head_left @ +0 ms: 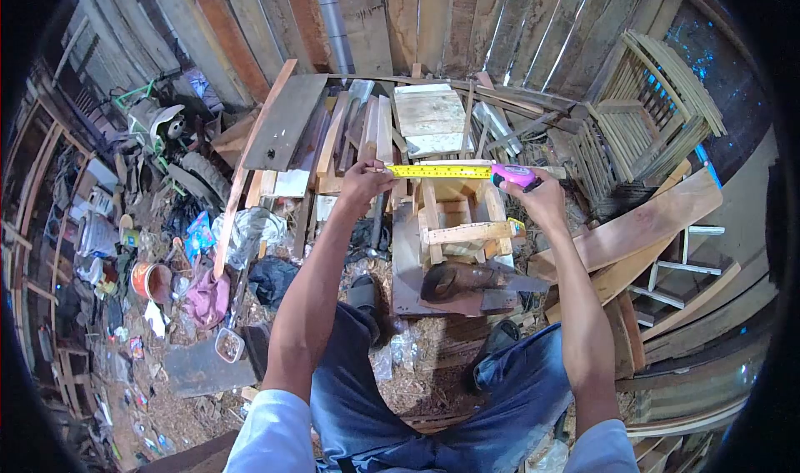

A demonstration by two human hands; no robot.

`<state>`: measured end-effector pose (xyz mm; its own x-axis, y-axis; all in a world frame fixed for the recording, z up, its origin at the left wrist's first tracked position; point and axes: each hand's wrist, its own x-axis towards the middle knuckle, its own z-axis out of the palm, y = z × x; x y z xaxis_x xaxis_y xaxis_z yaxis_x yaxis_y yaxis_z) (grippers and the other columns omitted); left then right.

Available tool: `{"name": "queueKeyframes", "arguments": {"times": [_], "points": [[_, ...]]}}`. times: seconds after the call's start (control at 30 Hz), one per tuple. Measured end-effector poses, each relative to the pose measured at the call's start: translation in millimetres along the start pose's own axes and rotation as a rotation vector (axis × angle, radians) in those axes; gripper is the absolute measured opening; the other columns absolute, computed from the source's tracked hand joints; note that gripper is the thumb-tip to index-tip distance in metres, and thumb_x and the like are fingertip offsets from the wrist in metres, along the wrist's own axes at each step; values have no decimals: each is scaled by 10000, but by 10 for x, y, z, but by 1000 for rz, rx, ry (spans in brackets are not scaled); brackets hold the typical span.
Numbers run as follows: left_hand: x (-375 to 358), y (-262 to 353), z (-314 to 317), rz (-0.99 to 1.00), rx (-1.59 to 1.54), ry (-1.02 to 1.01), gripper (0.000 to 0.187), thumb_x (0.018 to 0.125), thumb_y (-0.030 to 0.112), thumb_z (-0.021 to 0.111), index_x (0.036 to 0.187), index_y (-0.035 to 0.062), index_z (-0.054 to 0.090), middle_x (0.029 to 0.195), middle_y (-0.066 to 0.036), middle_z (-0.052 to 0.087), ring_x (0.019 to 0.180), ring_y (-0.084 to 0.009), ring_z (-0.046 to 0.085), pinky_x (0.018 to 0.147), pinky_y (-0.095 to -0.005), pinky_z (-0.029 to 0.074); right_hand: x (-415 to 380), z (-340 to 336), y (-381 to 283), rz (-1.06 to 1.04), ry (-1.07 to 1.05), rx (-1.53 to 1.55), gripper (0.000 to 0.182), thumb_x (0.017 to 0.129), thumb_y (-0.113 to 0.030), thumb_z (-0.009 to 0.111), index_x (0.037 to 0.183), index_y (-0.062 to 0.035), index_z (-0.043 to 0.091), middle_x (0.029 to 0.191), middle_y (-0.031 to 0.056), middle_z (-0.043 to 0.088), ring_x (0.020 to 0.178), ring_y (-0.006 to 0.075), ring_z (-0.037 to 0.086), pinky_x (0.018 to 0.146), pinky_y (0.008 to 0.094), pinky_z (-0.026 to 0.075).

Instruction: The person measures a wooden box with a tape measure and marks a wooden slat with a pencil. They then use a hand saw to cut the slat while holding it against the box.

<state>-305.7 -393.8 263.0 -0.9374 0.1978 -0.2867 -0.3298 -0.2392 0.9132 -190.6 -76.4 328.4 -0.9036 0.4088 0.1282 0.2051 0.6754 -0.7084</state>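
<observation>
A tape measure with a pink case is gripped in my right hand. Its yellow blade runs out level to the left, where my left hand pinches the end. The blade hangs in the air above a small wooden frame that looks like a stool or box. Across the front of that frame lies a light wooden bar. Nearer to me, a hand saw with a dark wooden handle rests on a board.
Planks and offcuts are piled behind the frame, against a plank wall. A slatted wooden chair stands at the right, with long boards below it. On the left floor are a bucket, cloths and litter.
</observation>
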Motion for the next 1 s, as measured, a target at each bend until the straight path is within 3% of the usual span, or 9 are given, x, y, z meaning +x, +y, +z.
{"name": "queueKeyframes", "arguments": {"times": [0.17, 0.27, 0.47, 0.57, 0.67, 0.77, 0.87, 1.0], "points": [[78, 43, -64, -135, -79, -44, 299, 909, 12, 562, 1198, -39, 506, 1103, -153, 598, 992, -216, 639, 871, -248, 565, -16, -39, -115, 40, -42, -26, 716, 623, -425, 848, 1144, 16, 631, 1060, 184, 678, 972, 267, 658, 881, 352, 485], [15, 55, -25, -129, 8, -6, 310, 938, 49, 538, 1230, -51, 504, 1106, -128, 599, 999, -196, 625, 921, -251, 543, -32, -44, -112, 1, -7, 4, 623, 619, -378, 856, 1068, 4, 657, 981, 182, 695, 916, 274, 677, 820, 354, 511], [125, -66, -147, -126, 76, -137, 297, 951, 74, 529, 1222, -48, 514, 1122, -119, 590, 999, -188, 620, 918, -251, 550, -39, -59, -90, -21, 8, -17, 631, 619, -383, 856, 1065, 16, 657, 960, 176, 700, 891, 265, 680, 817, 340, 511], [170, -103, -167, -120, 34, -80, 296, 943, 63, 540, 1225, -23, 525, 1127, -123, 588, 1002, -179, 619, 897, -242, 557, -47, -62, -109, -23, 6, -37, 637, 619, -391, 853, 1067, 16, 656, 955, 183, 699, 883, 272, 679, 821, 343, 510], [80, -14, -107, -128, 2, -102, 290, 933, 65, 560, 1213, -11, 545, 1131, -127, 590, 1011, -180, 618, 883, -242, 561, -39, -84, -126, -15, 7, -34, 656, 610, -408, 854, 1067, 19, 655, 953, 191, 696, 887, 283, 678, 827, 351, 509], [83, -11, -121, -105, 56, -110, 248, 922, 64, 581, 1159, -9, 574, 1117, -125, 599, 999, -191, 625, 865, -259, 569, 22, -102, -84, 29, -37, -70, 787, 603, -490, 836, 1154, 30, 623, 1060, 210, 674, 979, 292, 660, 883, 364, 487], [54, -7, -83, -55, 150, -61, 180, 880, 47, 635, 1036, -41, 624, 985, -102, 627, 927, -200, 645, 811, -254, 575, 1, -143, -180, 62, -37, -105, 763, 604, -482, 839, 1133, 28, 634, 1038, 196, 682, 952, 275, 666, 863, 352, 494], [95, -46, -105, 6, 315, -36, 167, 870, 48, 647, 1010, -40, 629, 961, -90, 629, 868, -186, 650, 805, -254, 569, 44, 17, 37, 78, -80, -16, 638, 607, -367, 858, 1061, 27, 644, 1002, 196, 686, 932, 288, 671, 841, 350, 508]]}}
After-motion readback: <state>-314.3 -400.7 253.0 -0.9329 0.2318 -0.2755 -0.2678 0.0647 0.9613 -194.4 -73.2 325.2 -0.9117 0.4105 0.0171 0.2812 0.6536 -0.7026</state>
